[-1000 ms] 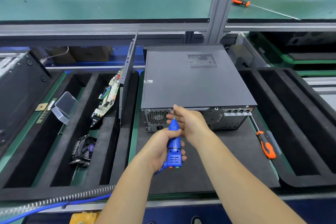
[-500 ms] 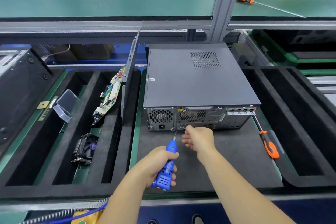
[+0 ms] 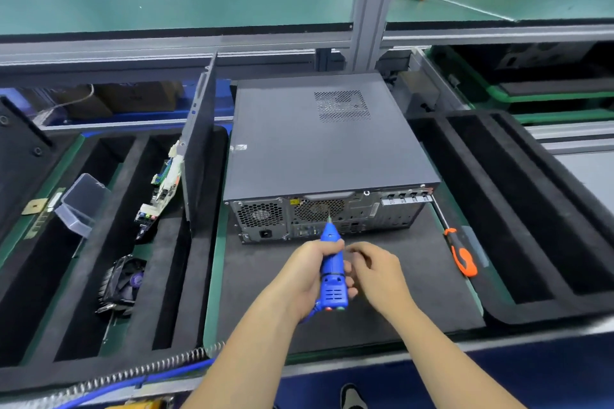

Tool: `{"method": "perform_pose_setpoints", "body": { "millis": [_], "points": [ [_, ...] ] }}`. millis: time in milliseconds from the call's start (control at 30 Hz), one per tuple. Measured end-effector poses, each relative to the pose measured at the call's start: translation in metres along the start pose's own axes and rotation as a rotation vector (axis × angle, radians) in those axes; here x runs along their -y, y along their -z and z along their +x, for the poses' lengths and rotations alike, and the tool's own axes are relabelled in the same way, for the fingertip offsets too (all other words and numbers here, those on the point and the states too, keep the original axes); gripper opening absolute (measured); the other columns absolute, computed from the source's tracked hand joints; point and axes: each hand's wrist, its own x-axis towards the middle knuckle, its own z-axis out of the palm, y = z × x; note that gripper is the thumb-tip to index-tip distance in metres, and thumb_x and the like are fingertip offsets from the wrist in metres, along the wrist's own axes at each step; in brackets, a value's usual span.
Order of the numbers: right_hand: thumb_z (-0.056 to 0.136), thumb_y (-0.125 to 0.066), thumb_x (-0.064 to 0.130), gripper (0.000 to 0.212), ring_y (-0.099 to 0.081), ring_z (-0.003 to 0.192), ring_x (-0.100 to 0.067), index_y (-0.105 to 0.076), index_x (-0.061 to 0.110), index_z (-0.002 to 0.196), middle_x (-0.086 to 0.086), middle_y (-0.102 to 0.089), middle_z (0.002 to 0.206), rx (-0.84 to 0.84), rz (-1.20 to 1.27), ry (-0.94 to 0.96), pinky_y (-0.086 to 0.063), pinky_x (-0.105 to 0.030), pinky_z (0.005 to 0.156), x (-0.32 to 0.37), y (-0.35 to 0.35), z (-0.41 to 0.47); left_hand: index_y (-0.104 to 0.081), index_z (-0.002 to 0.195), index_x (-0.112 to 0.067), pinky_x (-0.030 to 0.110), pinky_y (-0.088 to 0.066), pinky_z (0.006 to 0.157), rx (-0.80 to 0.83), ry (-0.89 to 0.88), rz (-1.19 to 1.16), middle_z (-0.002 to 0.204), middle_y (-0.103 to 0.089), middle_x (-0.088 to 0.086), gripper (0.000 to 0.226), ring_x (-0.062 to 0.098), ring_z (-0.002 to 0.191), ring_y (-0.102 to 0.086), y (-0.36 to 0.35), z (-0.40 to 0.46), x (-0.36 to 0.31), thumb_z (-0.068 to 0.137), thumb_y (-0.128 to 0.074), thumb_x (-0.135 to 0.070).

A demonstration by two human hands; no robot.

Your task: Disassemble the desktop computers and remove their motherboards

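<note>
Nearby, an orange screwdriver [image 3: 460, 252] – just right of the computer case [image 3: 327, 156].

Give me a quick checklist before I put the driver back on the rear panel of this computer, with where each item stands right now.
1. Electric screwdriver held firmly: ok, the left hand grips its blue body.
2. Bit seated on a screw: not ok, the tip points at the rear panel but sits short of it.
3. Right hand free to steady the bit: cannot tell, its fingers are curled beside the driver and may hold a small part.
4. Desktop computer lying flat on the black mat: ok.
5. Top cover still on: ok, so cover screws come first.
6. Remaining cover screws: cannot tell, too small to see.
</note>
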Motion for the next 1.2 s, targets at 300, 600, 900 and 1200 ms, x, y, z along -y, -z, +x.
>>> {"method": "perform_pose_setpoints", "body": {
  "millis": [300, 600, 900, 1200],
  "points": [
    [0.074, -0.072, 0.03, 0.085, -0.067, 0.092, -0.004, -0.033, 0.05, 0.147, 0.018, -0.069, 0.112, 0.476, 0.482, 0.032, -0.054, -0.022, 0.081, 0.004, 0.065, -0.015, -0.058, 0.096, -0.004, 0.03, -0.052, 0.053, -0.027, -0.008, 0.033, 0.064, -0.062, 0.011, 0.014, 0.026, 0.052, -0.06, -0.057, 0.028, 0.009, 0.096, -0.055, -0.018],
    [0.061, -0.089, 0.024, 0.129, -0.072, 0.087, -0.013, 0.0, 0.074, 0.14, 0.01, -0.064, 0.108, 0.541, 0.278, 0.139, -0.055, -0.018, 0.076, -0.021, 0.105, -0.013, -0.057, 0.098, -0.001, 0.032, -0.054, 0.052, -0.04, -0.025, -0.024, 0.066, -0.059, 0.012, 0.017, 0.025, 0.051, -0.056, -0.099, 0.036, 0.021, 0.094, -0.06, -0.018],
    [0.061, -0.089, 0.025, 0.131, -0.073, 0.088, -0.013, 0.003, 0.073, 0.141, 0.015, -0.067, 0.102, 0.585, 0.287, 0.166, -0.057, -0.024, 0.08, -0.036, 0.126, 0.002, -0.061, 0.09, -0.003, 0.032, -0.053, 0.054, -0.049, -0.062, -0.052, 0.066, -0.059, 0.011, 0.018, 0.024, 0.054, -0.055, -0.126, 0.043, 0.025, 0.093, -0.06, -0.02],
    [0.066, -0.088, 0.017, 0.127, -0.073, 0.091, -0.016, -0.004, 0.064, 0.147, 0.013, -0.066, 0.116, 0.59, 0.325, 0.18, -0.058, -0.024, 0.082, -0.038, 0.136, 0.004, -0.061, 0.094, -0.005, 0.034, -0.054, 0.056, -0.075, -0.118, -0.031, 0.065, -0.059, 0.008, 0.014, 0.025, 0.056, -0.056, -0.137, 0.045, 0.029, 0.095, -0.058, -0.019]
  ]
}}
